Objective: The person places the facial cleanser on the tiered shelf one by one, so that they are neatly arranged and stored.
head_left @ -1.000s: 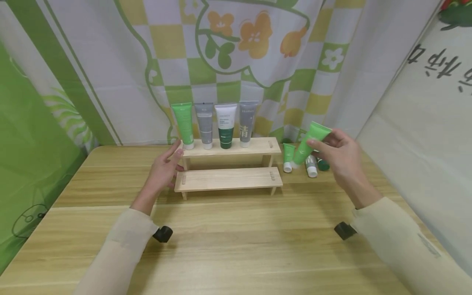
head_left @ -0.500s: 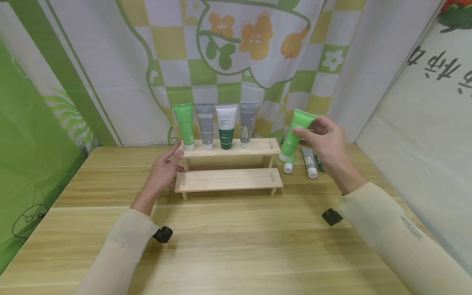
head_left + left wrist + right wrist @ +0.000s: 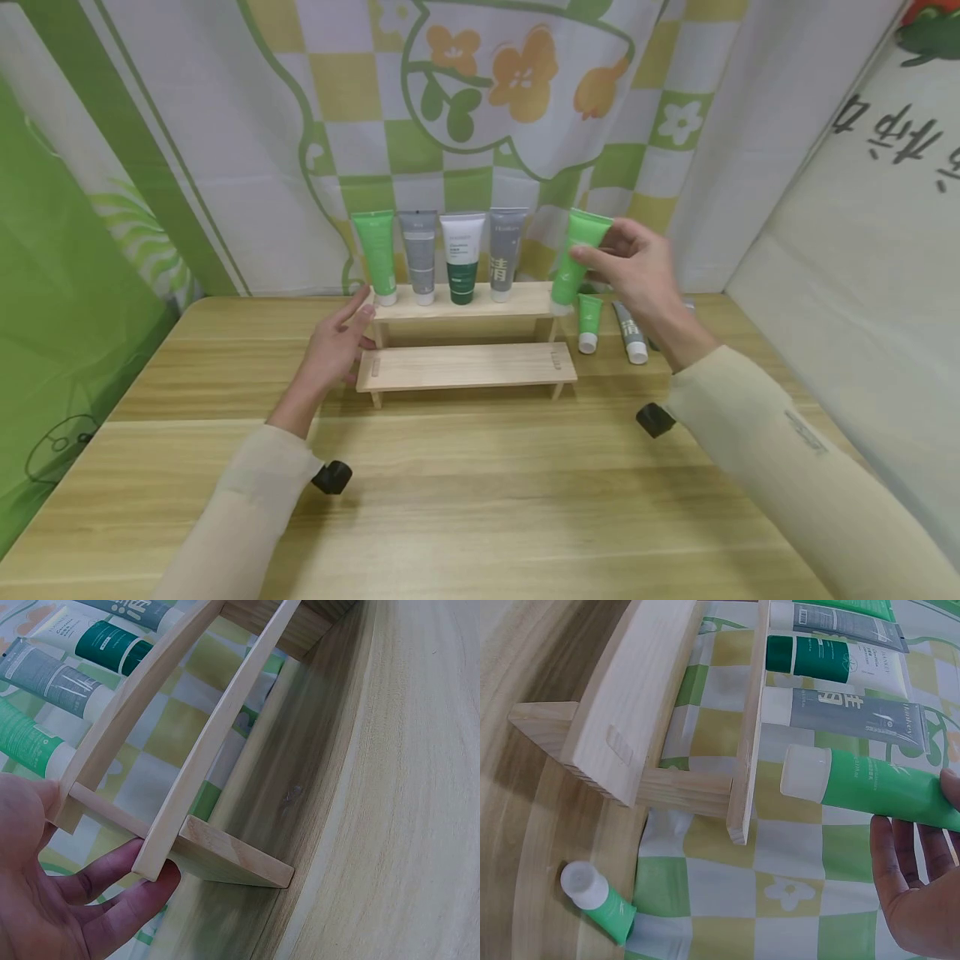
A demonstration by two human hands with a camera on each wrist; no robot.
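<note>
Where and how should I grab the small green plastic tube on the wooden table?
From above, I'd pinch the small green plastic tube across its body, just behind the round white cap: it lies cap toward you and looks fuller there than at its flattened far end.

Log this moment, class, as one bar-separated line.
right hand: holds green tube above top shelf | left hand: touches rack, left end | top shelf: four tubes upright | table: small green tube lying
</note>
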